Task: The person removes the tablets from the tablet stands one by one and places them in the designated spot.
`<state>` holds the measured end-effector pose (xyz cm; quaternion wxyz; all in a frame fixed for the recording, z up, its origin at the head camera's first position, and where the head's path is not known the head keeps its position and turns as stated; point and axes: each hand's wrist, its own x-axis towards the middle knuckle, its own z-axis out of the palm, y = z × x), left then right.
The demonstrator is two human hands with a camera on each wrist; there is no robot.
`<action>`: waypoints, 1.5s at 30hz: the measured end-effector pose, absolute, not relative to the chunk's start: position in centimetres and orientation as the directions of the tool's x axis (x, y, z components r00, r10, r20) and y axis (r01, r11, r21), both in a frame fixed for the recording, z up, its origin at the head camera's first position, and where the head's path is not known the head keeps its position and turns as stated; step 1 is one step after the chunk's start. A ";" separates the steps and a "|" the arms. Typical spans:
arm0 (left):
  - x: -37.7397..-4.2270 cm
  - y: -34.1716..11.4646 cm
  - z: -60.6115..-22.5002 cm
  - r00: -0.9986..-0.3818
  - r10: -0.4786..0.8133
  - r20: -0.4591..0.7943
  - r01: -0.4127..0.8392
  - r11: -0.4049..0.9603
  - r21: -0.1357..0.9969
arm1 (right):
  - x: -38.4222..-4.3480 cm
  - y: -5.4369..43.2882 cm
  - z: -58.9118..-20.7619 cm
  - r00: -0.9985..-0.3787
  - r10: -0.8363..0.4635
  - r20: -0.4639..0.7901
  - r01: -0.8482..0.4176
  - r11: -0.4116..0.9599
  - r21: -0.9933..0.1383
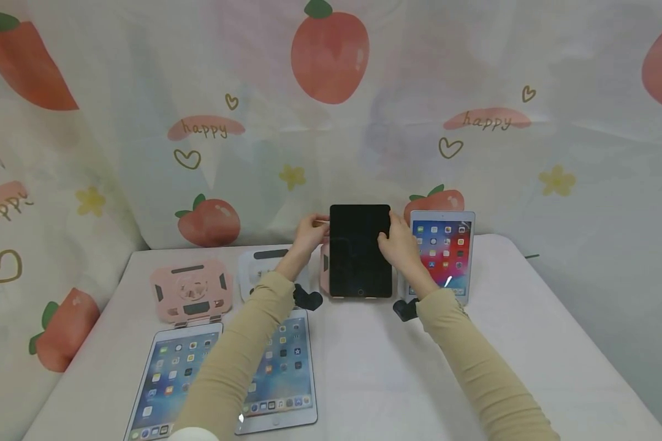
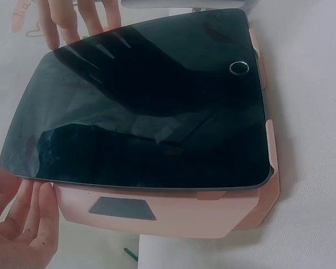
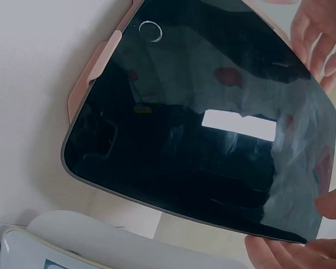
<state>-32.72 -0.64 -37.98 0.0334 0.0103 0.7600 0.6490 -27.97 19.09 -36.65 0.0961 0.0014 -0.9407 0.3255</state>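
Hands pinch dark tablet edges, left hand and right hand; best seat it squarely in pink stand, grip steady.

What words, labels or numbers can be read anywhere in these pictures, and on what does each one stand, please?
"happy": on the fruit-print backdrop cloth, left of centre.
"happy": again on the cloth, right of centre.
"appy": cut off at the cloth's left edge.
App icons on the lit tablet on the stand and the two flat tablets: too small to read.
Dark tablet, held by both hands: no text.
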 end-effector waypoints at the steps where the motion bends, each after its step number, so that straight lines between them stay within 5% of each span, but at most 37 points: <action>1: -32.7 -0.6 -38.0 -0.998 0.055 -0.036 -0.027 0.161 0.987 | -28.0 19.1 -36.7 -0.981 0.058 0.183 -0.069 0.784 -0.618; 45: -31.1 -1.8 -38.3 -0.984 0.145 0.100 0.105 0.029 0.994 | -26.9 20.3 -37.8 -0.901 0.219 0.374 -0.207 0.543 -0.814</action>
